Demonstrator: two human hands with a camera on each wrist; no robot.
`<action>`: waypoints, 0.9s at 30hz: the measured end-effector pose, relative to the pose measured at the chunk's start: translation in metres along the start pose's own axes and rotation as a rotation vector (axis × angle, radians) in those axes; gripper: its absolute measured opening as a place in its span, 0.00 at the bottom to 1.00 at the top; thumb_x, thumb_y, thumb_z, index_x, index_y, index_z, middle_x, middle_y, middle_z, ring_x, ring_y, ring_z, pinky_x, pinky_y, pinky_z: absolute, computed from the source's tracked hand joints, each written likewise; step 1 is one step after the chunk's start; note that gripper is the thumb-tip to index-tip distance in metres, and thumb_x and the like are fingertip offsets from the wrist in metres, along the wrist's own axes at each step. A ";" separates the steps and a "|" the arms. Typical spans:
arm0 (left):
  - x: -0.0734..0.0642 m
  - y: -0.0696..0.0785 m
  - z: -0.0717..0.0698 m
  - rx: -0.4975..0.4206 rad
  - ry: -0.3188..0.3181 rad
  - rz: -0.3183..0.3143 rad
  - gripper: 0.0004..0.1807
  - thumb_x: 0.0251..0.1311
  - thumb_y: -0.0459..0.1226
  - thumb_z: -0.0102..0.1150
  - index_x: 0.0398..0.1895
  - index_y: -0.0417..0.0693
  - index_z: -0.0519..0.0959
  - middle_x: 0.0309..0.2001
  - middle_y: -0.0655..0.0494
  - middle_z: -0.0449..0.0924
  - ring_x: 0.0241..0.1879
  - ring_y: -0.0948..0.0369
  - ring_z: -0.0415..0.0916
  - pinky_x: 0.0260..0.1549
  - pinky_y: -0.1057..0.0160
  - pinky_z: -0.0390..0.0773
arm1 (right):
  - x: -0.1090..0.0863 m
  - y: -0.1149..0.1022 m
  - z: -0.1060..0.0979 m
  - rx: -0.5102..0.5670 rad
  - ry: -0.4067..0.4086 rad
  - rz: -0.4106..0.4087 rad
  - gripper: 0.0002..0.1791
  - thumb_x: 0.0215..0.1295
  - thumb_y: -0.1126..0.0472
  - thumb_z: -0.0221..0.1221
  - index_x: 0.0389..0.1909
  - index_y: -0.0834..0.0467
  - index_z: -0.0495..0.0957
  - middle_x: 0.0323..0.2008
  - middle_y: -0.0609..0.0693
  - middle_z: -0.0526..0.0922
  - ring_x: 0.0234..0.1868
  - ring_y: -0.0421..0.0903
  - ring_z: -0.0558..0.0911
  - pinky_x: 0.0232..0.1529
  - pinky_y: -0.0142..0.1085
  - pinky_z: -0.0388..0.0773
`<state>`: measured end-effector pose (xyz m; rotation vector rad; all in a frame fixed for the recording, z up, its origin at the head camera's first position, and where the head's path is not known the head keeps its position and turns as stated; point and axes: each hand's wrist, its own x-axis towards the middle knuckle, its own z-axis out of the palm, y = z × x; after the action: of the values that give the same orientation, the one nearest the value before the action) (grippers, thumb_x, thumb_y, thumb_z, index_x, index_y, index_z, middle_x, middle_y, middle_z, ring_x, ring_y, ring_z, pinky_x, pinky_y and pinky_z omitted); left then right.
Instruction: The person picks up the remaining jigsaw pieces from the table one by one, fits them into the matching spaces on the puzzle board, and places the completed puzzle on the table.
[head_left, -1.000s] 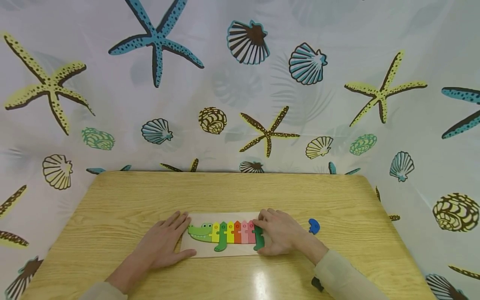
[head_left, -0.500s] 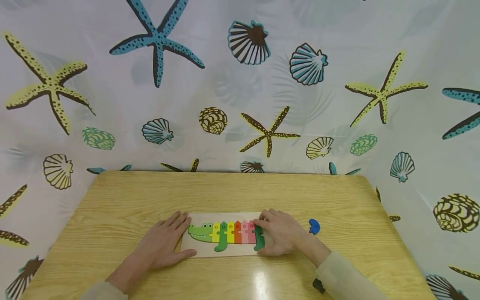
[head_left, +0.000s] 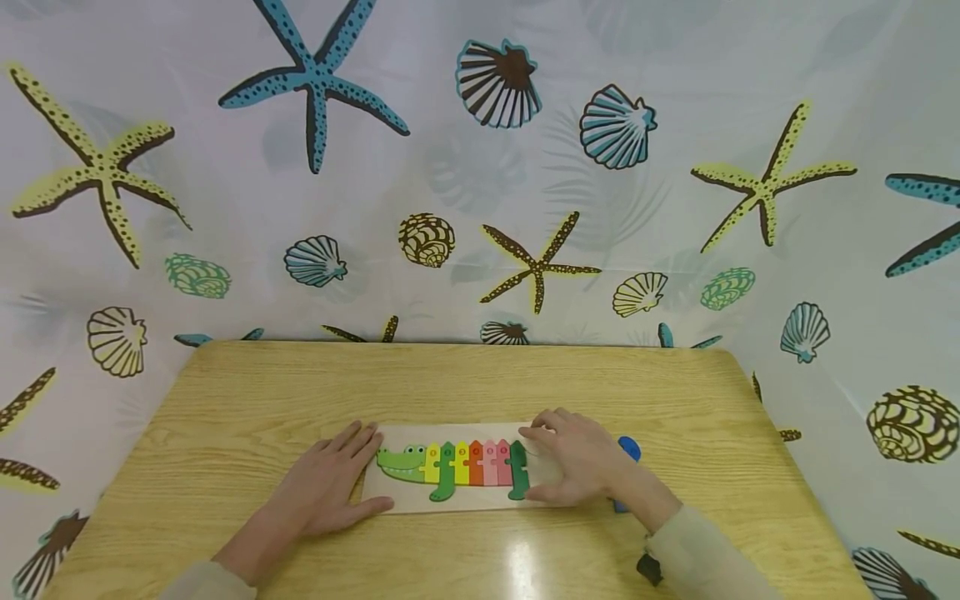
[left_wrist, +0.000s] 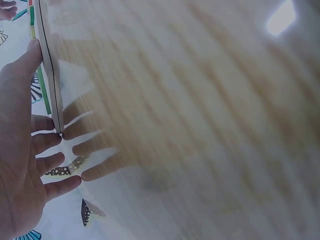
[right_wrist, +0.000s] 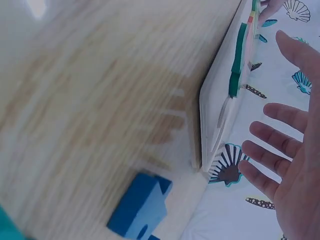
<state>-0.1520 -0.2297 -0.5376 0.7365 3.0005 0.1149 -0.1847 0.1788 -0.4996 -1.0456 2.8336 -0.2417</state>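
A pale wooden puzzle board lies on the table with a row of crocodile pieces in it. The green crocodile head is at the left, followed by yellow, green, orange and pink segments, then a dark green leg piece. My left hand rests at the board's left end, fingers straight and thumb spread along the near edge. Over the right end is my right hand, fingers apart and relaxed, holding nothing. The right wrist view shows its fingers clear of the dark green piece.
A round-ended blue piece lies right of the board, and another blue piece is partly behind the right wrist. Something teal shows at the right wrist view's corner. A patterned curtain surrounds the wooden table.
My right hand has let go of the dark green leg piece and moved slightly right, uncovering it. A second blue piece now shows beside the wrist. My left hand has stayed put.
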 end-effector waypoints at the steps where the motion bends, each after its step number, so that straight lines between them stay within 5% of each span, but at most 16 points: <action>1: 0.000 0.000 0.000 0.002 0.001 -0.001 0.56 0.64 0.76 0.48 0.80 0.43 0.67 0.80 0.43 0.66 0.80 0.42 0.64 0.70 0.37 0.73 | -0.001 0.002 -0.001 0.002 0.008 0.000 0.47 0.57 0.26 0.66 0.73 0.48 0.76 0.64 0.48 0.80 0.60 0.48 0.78 0.60 0.49 0.82; 27: -0.001 0.001 -0.002 -0.003 0.012 0.003 0.55 0.64 0.75 0.51 0.80 0.43 0.67 0.80 0.43 0.66 0.80 0.42 0.64 0.69 0.37 0.74 | -0.034 0.022 -0.018 0.001 0.181 0.020 0.43 0.60 0.28 0.66 0.71 0.48 0.78 0.60 0.48 0.84 0.58 0.48 0.83 0.56 0.48 0.84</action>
<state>-0.1508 -0.2294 -0.5355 0.7428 3.0098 0.1240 -0.1755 0.2198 -0.4845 -1.0442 3.0007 -0.3531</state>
